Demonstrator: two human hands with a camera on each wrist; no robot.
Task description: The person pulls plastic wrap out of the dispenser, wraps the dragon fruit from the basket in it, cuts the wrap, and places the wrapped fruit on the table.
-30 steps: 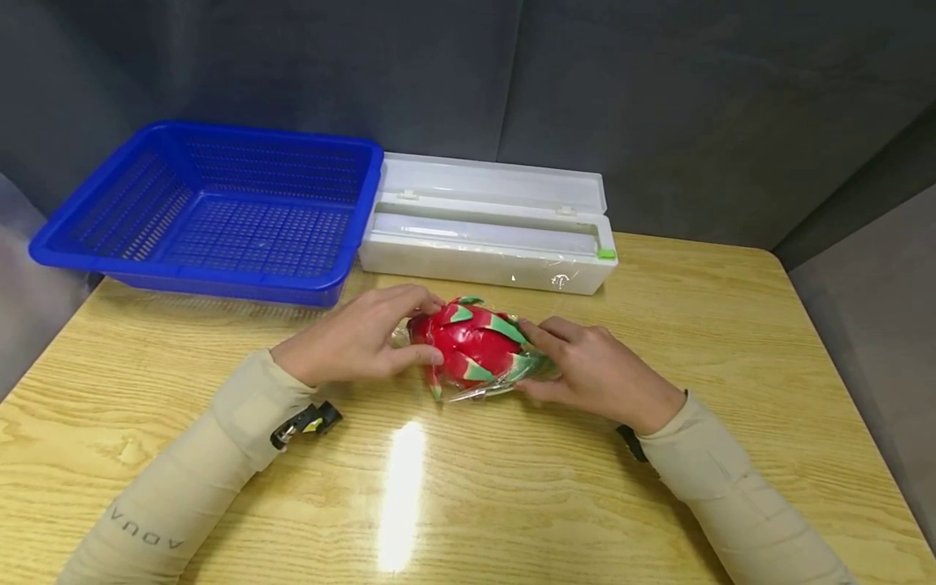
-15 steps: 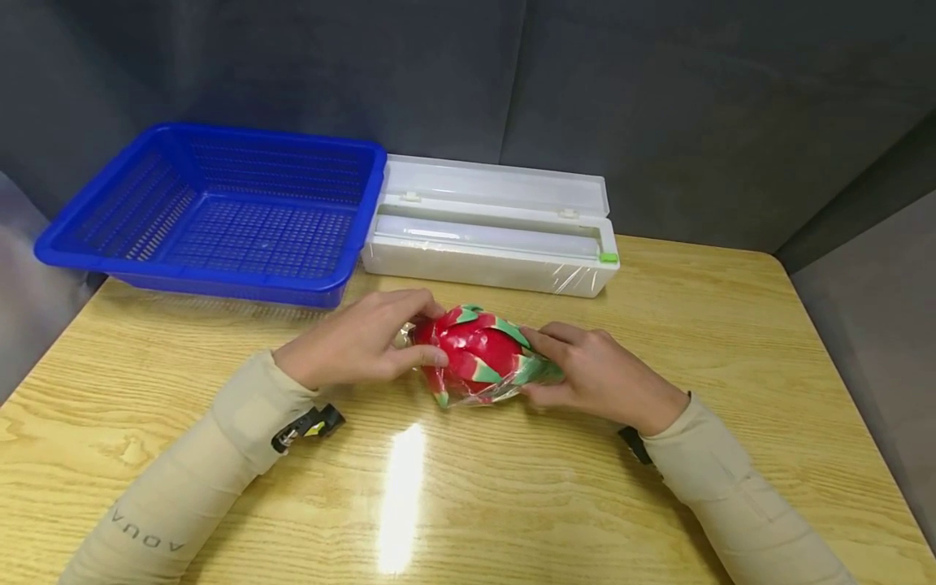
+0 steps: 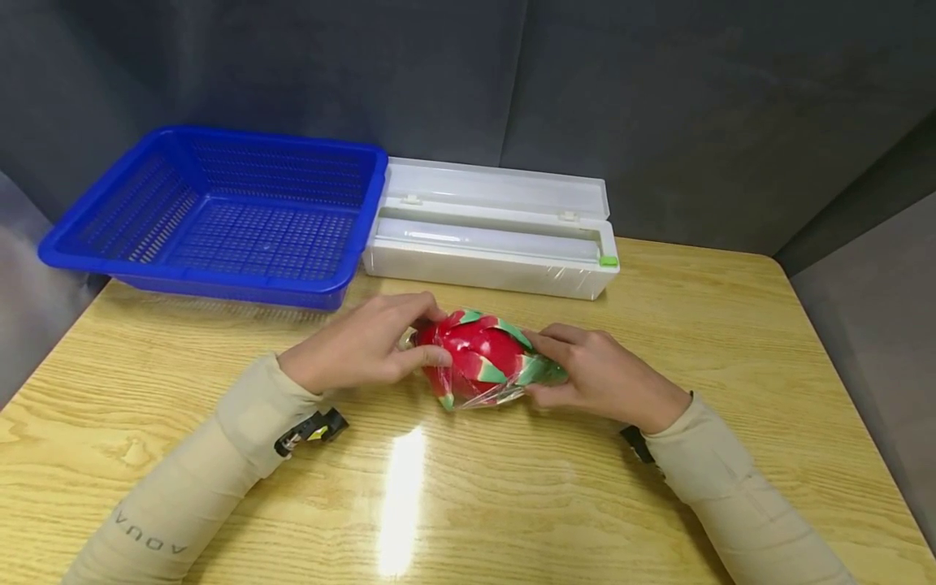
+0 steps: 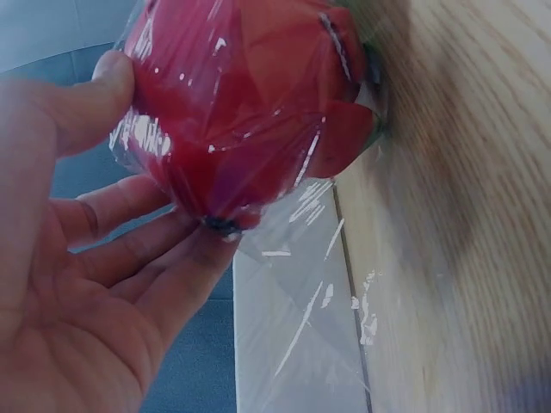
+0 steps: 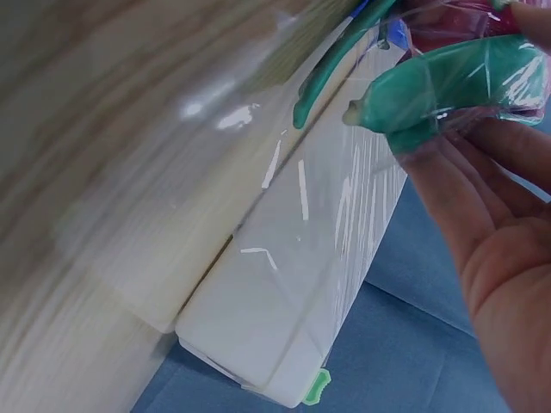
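Observation:
A red dragon fruit with green-tipped scales lies at the middle of the table, partly covered in clear cling film. My left hand grips its left end, the thumb on the near side and the fingers on the far side. At the green right end, my right hand pinches the fruit and film between thumb and fingers. In the right wrist view the wrinkled film runs between the green scales and the white box. Where the film ends is hard to make out.
Behind the fruit, the white cling film box stands with its lid up and a film roll inside. A green slider sits at its right end. A blue plastic basket adjoins it on the left. Dark cloth hangs behind the table.
The dragon fruit has shifted slightly right and toward me, turning a little. Both hands have kept hold and moved slightly with it. Highlights on the film before the box have changed.

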